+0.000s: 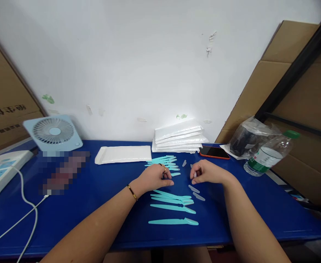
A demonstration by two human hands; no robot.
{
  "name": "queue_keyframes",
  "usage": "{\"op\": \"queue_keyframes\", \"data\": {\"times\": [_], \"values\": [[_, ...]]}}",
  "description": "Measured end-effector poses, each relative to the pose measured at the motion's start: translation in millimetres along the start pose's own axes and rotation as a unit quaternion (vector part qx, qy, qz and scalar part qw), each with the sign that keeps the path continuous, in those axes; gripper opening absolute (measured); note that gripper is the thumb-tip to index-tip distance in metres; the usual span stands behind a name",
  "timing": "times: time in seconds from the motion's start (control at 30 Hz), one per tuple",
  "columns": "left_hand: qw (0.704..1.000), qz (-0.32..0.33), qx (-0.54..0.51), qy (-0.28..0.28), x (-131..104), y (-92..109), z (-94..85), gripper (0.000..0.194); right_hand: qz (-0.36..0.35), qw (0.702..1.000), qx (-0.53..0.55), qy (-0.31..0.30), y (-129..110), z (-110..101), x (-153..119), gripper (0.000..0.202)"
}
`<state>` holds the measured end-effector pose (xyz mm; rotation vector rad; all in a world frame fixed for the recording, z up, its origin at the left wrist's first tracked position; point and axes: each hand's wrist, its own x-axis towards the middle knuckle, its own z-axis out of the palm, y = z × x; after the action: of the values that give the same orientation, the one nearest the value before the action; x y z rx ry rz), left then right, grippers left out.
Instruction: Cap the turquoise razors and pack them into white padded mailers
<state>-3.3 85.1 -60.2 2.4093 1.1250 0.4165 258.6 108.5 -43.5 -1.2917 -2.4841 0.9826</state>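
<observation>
My left hand (156,177) is over the middle of the blue table, palm down. Its fingers curve over a turquoise eyebrow razor (176,174), with the thumb apart from them; the fingertips are partly hidden. To the right, my right hand (208,171) is closed in a pinch on a small translucent blade cover (195,175), mostly hidden by the fingers. Just below it lie two loose blade covers (198,196); another cover (184,163) lies farther back. Several turquoise razors (163,160) are bunched behind my left hand. Several more razors (172,208) lie in front, heads to the right.
A white padded envelope (124,154) lies flat near the wall, beside a stack of envelopes (178,137). A phone (214,152), a bagged dark cup (242,140) and a water bottle (270,155) stand right. Left are a fan (54,131), a power strip (4,175) and cables (23,190).
</observation>
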Motion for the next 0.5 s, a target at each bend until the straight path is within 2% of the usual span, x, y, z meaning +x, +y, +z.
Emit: {"op": "queue_keyframes", "data": {"times": [0.07,0.13,0.23,0.3,0.4,0.5], "values": [[0.998,0.011,-0.025,-0.056,-1.3,3.4,1.0,0.031,0.030,0.997,-0.007,-0.065,2.2,-3.6,-5.5,0.029],[0.998,0.001,-0.015,-0.068,-0.4,3.2,2.6,0.025,0.037,0.996,-0.018,-0.079,1.2,-2.0,-4.6,0.028],[0.999,-0.025,0.032,-0.021,1.7,-0.2,3.1,0.015,0.035,0.998,-0.024,-0.037,-2.6,3.1,1.8,0.023],[0.999,-0.020,0.040,-0.003,1.2,-1.6,1.7,0.021,0.035,0.999,-0.025,-0.009,-3.4,4.7,4.7,0.023],[0.999,0.005,0.018,-0.033,-1.6,-1.5,0.5,0.031,0.036,0.999,-0.031,0.000,-1.4,4.4,5.6,0.023],[0.998,0.005,0.024,-0.050,-2.1,-1.6,1.9,0.025,0.035,0.998,-0.048,0.002,1.1,3.8,4.9,0.019]]}}
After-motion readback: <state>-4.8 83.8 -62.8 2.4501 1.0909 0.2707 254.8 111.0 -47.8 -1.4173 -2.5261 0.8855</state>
